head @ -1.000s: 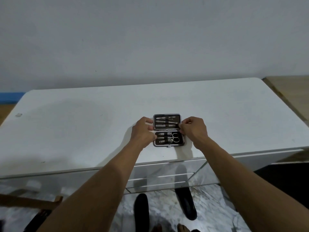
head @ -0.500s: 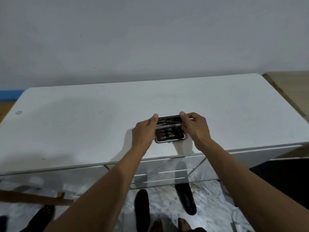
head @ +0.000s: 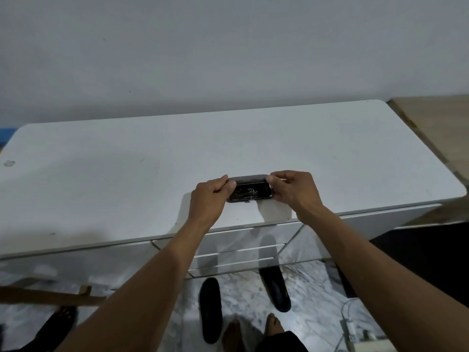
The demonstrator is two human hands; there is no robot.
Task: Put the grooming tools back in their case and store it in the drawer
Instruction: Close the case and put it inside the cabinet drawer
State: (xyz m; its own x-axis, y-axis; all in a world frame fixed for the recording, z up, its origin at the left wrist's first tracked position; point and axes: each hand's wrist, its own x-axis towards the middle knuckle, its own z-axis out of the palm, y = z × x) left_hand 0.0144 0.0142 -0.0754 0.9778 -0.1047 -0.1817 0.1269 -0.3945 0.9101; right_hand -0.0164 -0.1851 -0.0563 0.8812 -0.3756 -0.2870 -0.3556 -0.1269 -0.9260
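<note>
A small black grooming case (head: pixel 250 190) lies near the front edge of the white table (head: pixel 127 174). Its lid is folded most of the way down, and metal tools still show through the narrow gap at the front. My left hand (head: pixel 209 199) grips the case's left end, thumb on the lid. My right hand (head: pixel 294 190) pinches the right end the same way. Below the table's front edge, white drawer fronts (head: pixel 241 250) sit between my forearms and look closed.
A grey wall stands behind the table. A wooden surface (head: pixel 436 123) adjoins on the right. On the marble floor below lie black slippers (head: pixel 275 288), my bare feet (head: pixel 253 331) and a white cable (head: pixel 347 323). A wooden bar (head: pixel 50 297) crosses at lower left.
The case lay fully open with both rows of tools visible. Both hands have folded the far half toward me, so the lid is now nearly down.
</note>
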